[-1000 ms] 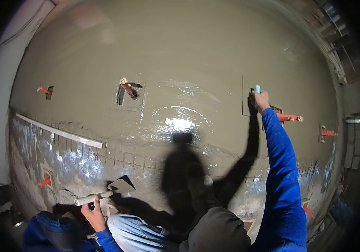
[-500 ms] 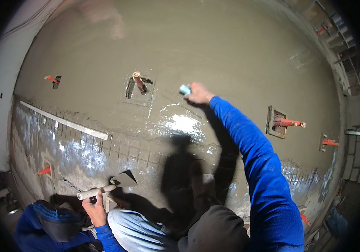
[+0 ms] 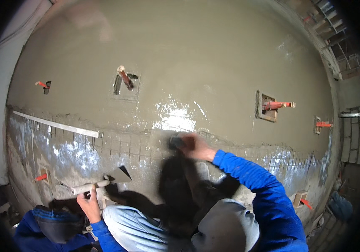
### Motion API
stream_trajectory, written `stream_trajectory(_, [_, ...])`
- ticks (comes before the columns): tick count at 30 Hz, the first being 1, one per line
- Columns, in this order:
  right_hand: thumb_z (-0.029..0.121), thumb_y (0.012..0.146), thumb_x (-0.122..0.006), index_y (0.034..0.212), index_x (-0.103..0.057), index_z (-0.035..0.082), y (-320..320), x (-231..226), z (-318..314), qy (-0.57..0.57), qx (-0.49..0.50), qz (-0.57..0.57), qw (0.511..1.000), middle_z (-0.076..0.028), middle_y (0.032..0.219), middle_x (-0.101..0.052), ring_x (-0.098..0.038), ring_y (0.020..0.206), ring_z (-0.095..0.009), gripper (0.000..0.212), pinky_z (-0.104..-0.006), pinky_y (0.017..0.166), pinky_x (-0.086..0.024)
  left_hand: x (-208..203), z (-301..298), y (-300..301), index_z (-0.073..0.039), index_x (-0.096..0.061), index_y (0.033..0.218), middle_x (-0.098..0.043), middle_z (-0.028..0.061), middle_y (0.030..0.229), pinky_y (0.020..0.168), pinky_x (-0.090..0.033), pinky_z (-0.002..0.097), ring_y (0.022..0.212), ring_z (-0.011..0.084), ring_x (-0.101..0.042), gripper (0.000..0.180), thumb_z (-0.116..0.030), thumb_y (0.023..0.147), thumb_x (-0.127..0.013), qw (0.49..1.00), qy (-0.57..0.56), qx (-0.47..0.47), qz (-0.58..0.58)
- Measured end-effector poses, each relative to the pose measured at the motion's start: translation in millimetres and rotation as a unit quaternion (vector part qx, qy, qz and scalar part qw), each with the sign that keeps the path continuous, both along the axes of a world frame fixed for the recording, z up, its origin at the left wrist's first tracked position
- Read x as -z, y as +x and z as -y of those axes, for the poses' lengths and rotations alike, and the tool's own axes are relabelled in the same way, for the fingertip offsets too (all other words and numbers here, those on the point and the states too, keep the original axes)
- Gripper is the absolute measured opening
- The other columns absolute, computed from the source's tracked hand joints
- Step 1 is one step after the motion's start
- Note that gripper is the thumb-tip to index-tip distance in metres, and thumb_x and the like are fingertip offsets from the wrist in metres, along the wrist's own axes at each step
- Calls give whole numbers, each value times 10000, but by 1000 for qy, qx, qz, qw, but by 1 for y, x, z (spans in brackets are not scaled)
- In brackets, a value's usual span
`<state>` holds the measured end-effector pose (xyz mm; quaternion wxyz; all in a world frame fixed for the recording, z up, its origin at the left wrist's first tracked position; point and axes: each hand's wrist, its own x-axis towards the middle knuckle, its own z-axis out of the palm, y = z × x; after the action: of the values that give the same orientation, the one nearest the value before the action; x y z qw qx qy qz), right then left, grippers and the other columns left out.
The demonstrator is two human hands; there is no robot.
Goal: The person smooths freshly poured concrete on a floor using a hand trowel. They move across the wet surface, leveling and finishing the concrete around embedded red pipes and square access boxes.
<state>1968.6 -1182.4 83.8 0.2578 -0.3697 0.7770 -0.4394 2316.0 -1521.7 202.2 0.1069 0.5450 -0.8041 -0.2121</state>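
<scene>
My left hand (image 3: pixel 89 206) is closed around the pale handle of a pointing-type trowel (image 3: pixel 118 174), whose pointed blade is turned to the right. It is low in front of the wall, above my left knee. Farther right, my right hand (image 3: pixel 198 148) grips what looks like a flat plastering trowel (image 3: pixel 175 142), dark and smeared by motion. That tool is at the lower border of the smooth wet cement layer (image 3: pixel 180 54), just under a bright patch of reflected light. My fingers partly hide its handle, and its blade is hard to make out.
Orange pipe stubs stick out of square openings, one with a dark red pipe (image 3: pixel 125 77), another framed at right (image 3: pixel 274 105). A pale straight bar (image 3: pixel 56 124) lies along exposed mesh (image 3: pixel 121 145). A person in a dark cap (image 3: pixel 58 224) is at lower left.
My right hand has moved down the wall with its tool, from beside the dark red pipe to the lower border of the wet cement. My left hand still holds its trowel. The view has shifted slightly.
</scene>
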Motion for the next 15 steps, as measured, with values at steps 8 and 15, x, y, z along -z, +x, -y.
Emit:
stream_trajectory(8, [177, 893, -758, 1088, -687, 36, -39, -50, -60, 38, 57, -72, 995, -141, 809, -694, -676, 694, -215, 251, -406, 658, -547, -5, -9, -16, 61, -635, 905, -587, 166, 950, 851, -460, 413, 901, 271, -543, 434, -318, 884, -846, 999, -3, 35, 1])
stream_trajectory(15, [169, 898, -761, 987, -710, -11, -84, 4, -210, 169, 506, 66, 843, -98, 776, -728, -678, 643, -132, 208, -319, 568, -542, -2, -1, -2, 58, -663, 913, -615, 107, 846, 740, -475, 364, 781, 193, -541, 365, -277, 927, -809, 998, 7, 35, -46])
